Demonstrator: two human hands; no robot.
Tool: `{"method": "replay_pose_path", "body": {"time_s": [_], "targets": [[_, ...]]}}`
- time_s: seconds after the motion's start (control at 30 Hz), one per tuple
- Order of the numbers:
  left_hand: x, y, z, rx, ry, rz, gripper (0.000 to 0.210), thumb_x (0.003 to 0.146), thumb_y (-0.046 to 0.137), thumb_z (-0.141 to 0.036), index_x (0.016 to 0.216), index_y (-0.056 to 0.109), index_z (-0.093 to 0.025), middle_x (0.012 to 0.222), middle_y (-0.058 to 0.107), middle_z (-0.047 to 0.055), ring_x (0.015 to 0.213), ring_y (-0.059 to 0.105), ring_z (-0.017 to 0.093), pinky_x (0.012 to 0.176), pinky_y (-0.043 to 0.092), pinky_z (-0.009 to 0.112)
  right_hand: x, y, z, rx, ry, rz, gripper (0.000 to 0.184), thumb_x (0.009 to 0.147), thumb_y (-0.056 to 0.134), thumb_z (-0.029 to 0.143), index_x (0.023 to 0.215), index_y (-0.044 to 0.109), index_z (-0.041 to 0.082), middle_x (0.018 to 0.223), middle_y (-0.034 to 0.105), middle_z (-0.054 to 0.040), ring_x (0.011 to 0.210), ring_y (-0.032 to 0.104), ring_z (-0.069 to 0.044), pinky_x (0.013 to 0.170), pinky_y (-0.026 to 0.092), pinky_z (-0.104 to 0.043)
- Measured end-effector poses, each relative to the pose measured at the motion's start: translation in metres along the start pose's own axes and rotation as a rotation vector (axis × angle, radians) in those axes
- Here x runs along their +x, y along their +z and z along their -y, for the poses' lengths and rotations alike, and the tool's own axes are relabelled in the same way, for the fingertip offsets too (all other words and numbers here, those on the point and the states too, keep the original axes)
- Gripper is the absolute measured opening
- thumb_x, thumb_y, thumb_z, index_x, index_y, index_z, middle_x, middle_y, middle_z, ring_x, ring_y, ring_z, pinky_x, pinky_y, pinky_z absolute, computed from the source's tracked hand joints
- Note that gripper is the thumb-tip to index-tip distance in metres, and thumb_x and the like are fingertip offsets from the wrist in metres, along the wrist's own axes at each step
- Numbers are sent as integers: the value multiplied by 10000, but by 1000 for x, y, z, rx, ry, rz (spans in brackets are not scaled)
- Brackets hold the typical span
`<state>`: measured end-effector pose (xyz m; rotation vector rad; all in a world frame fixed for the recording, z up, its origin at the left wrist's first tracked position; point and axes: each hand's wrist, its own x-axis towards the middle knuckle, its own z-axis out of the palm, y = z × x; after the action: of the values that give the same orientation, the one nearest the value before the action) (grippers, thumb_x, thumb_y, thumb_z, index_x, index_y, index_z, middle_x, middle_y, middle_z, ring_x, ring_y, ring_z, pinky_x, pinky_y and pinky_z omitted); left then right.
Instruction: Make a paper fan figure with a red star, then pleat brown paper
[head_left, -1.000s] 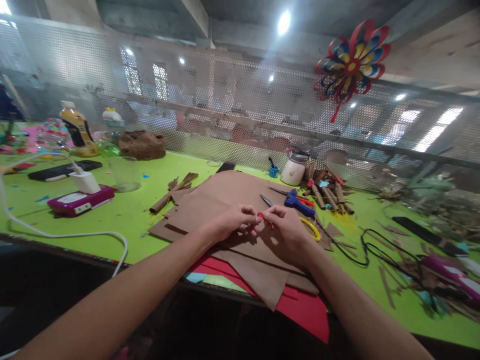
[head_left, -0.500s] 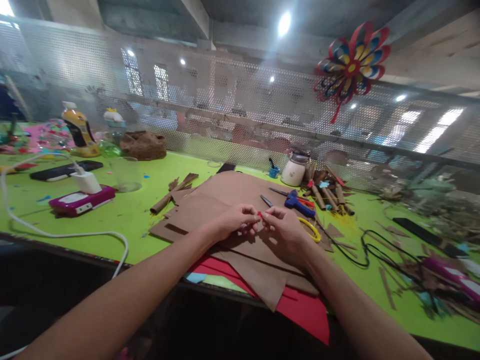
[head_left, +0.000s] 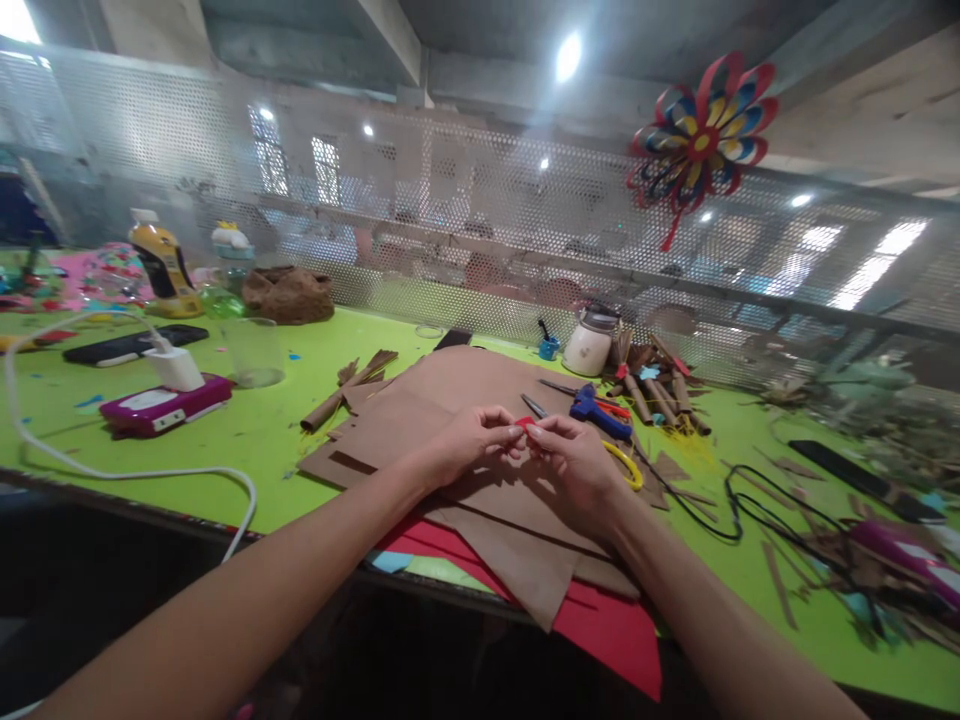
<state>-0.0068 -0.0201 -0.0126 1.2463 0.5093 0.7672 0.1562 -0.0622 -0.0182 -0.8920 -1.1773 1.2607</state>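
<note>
A small red piece of paper [head_left: 526, 424] is pinched between the fingertips of both hands, over the middle of the table. My left hand [head_left: 484, 440] grips it from the left, my right hand [head_left: 574, 450] from the right. Fingers hide much of it, so its full shape cannot be made out. Below lie stacked brown paper sheets [head_left: 405, 425], with red paper [head_left: 611, 630] sticking out at the table's front edge. Just beyond my right hand rest blue-handled scissors [head_left: 600, 412] and a yellow-handled pair [head_left: 628, 466].
Rolled brown paper bundles [head_left: 652, 390] lie at the back right near a white jar [head_left: 590, 342]. A black cable [head_left: 731, 500] crosses the right side. On the left are a purple power strip [head_left: 165, 405], a clear cup [head_left: 255, 352] and a yellow bottle [head_left: 161, 265]. Mesh panels [head_left: 450, 220] stand behind.
The red paper shows a little more between the fingertips, which have shifted slightly around it. Both hands stay in nearly the same place.
</note>
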Motion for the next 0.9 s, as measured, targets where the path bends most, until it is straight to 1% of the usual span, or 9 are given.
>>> {"method": "replay_pose_path", "body": {"time_s": [0.13, 0.27, 0.33, 0.47, 0.6, 0.7, 0.8, 0.9], "targets": [[-1, 1, -2, -8, 3, -16, 251, 679, 731, -293, 768, 581, -112, 661, 613, 22, 621, 567, 95, 603, 433, 219, 0, 0, 0, -47, -45, -7, 145, 701, 695, 315, 681, 649, 179, 650, 629, -13, 597, 520, -117, 586, 405, -253], [-1, 1, -2, -1, -4, -13, 257, 675, 734, -293, 786, 590, -113, 698, 624, 31, 640, 572, 94, 615, 426, 217, 0, 2, 1, -63, -48, -19, 169, 681, 705, 342, 683, 656, 181, 642, 627, -15, 593, 516, -125, 598, 406, -271], [-1, 1, -2, 7, 14, -15, 254, 682, 728, -299, 790, 589, -114, 704, 623, 33, 643, 570, 95, 613, 424, 218, -1, 3, 1, -60, -60, -24, 167, 679, 708, 337, 685, 659, 178, 640, 623, -15, 593, 512, -123, 597, 399, -269], [0, 0, -1, 55, 58, -65, 244, 685, 724, -302, 776, 589, -120, 681, 612, 23, 621, 553, 87, 563, 396, 197, -1, 3, 0, -76, -81, -36, 151, 689, 705, 311, 668, 654, 170, 622, 603, -4, 570, 482, -104, 570, 368, -249], [1, 0, -1, 52, 51, -89, 258, 663, 741, -292, 763, 582, -116, 662, 611, 20, 603, 552, 87, 545, 395, 194, -1, 3, -2, -100, -75, -50, 177, 677, 711, 330, 655, 650, 165, 607, 599, 0, 549, 476, -99, 555, 361, -248], [1, 0, -1, 37, 37, -96, 262, 654, 749, -280, 750, 572, -112, 649, 610, 24, 594, 558, 89, 535, 404, 192, 0, 3, -2, -91, -60, -44, 184, 674, 712, 340, 719, 660, 169, 648, 625, -9, 571, 513, -110, 569, 387, -256], [0, 0, -2, 26, -1, -63, 266, 649, 751, -278, 738, 560, -115, 624, 599, 19, 570, 556, 94, 530, 424, 207, -1, 3, 0, -98, -43, -29, 228, 661, 723, 317, 831, 658, 181, 742, 658, -25, 631, 568, -136, 603, 426, -274], [-1, 0, -3, 15, -17, -48, 254, 650, 753, -257, 731, 559, -115, 629, 601, 21, 582, 562, 95, 548, 439, 212, -3, 3, 3, -91, -37, -28, 210, 651, 722, 270, 828, 653, 179, 743, 662, -29, 653, 592, -151, 620, 445, -285]]}}
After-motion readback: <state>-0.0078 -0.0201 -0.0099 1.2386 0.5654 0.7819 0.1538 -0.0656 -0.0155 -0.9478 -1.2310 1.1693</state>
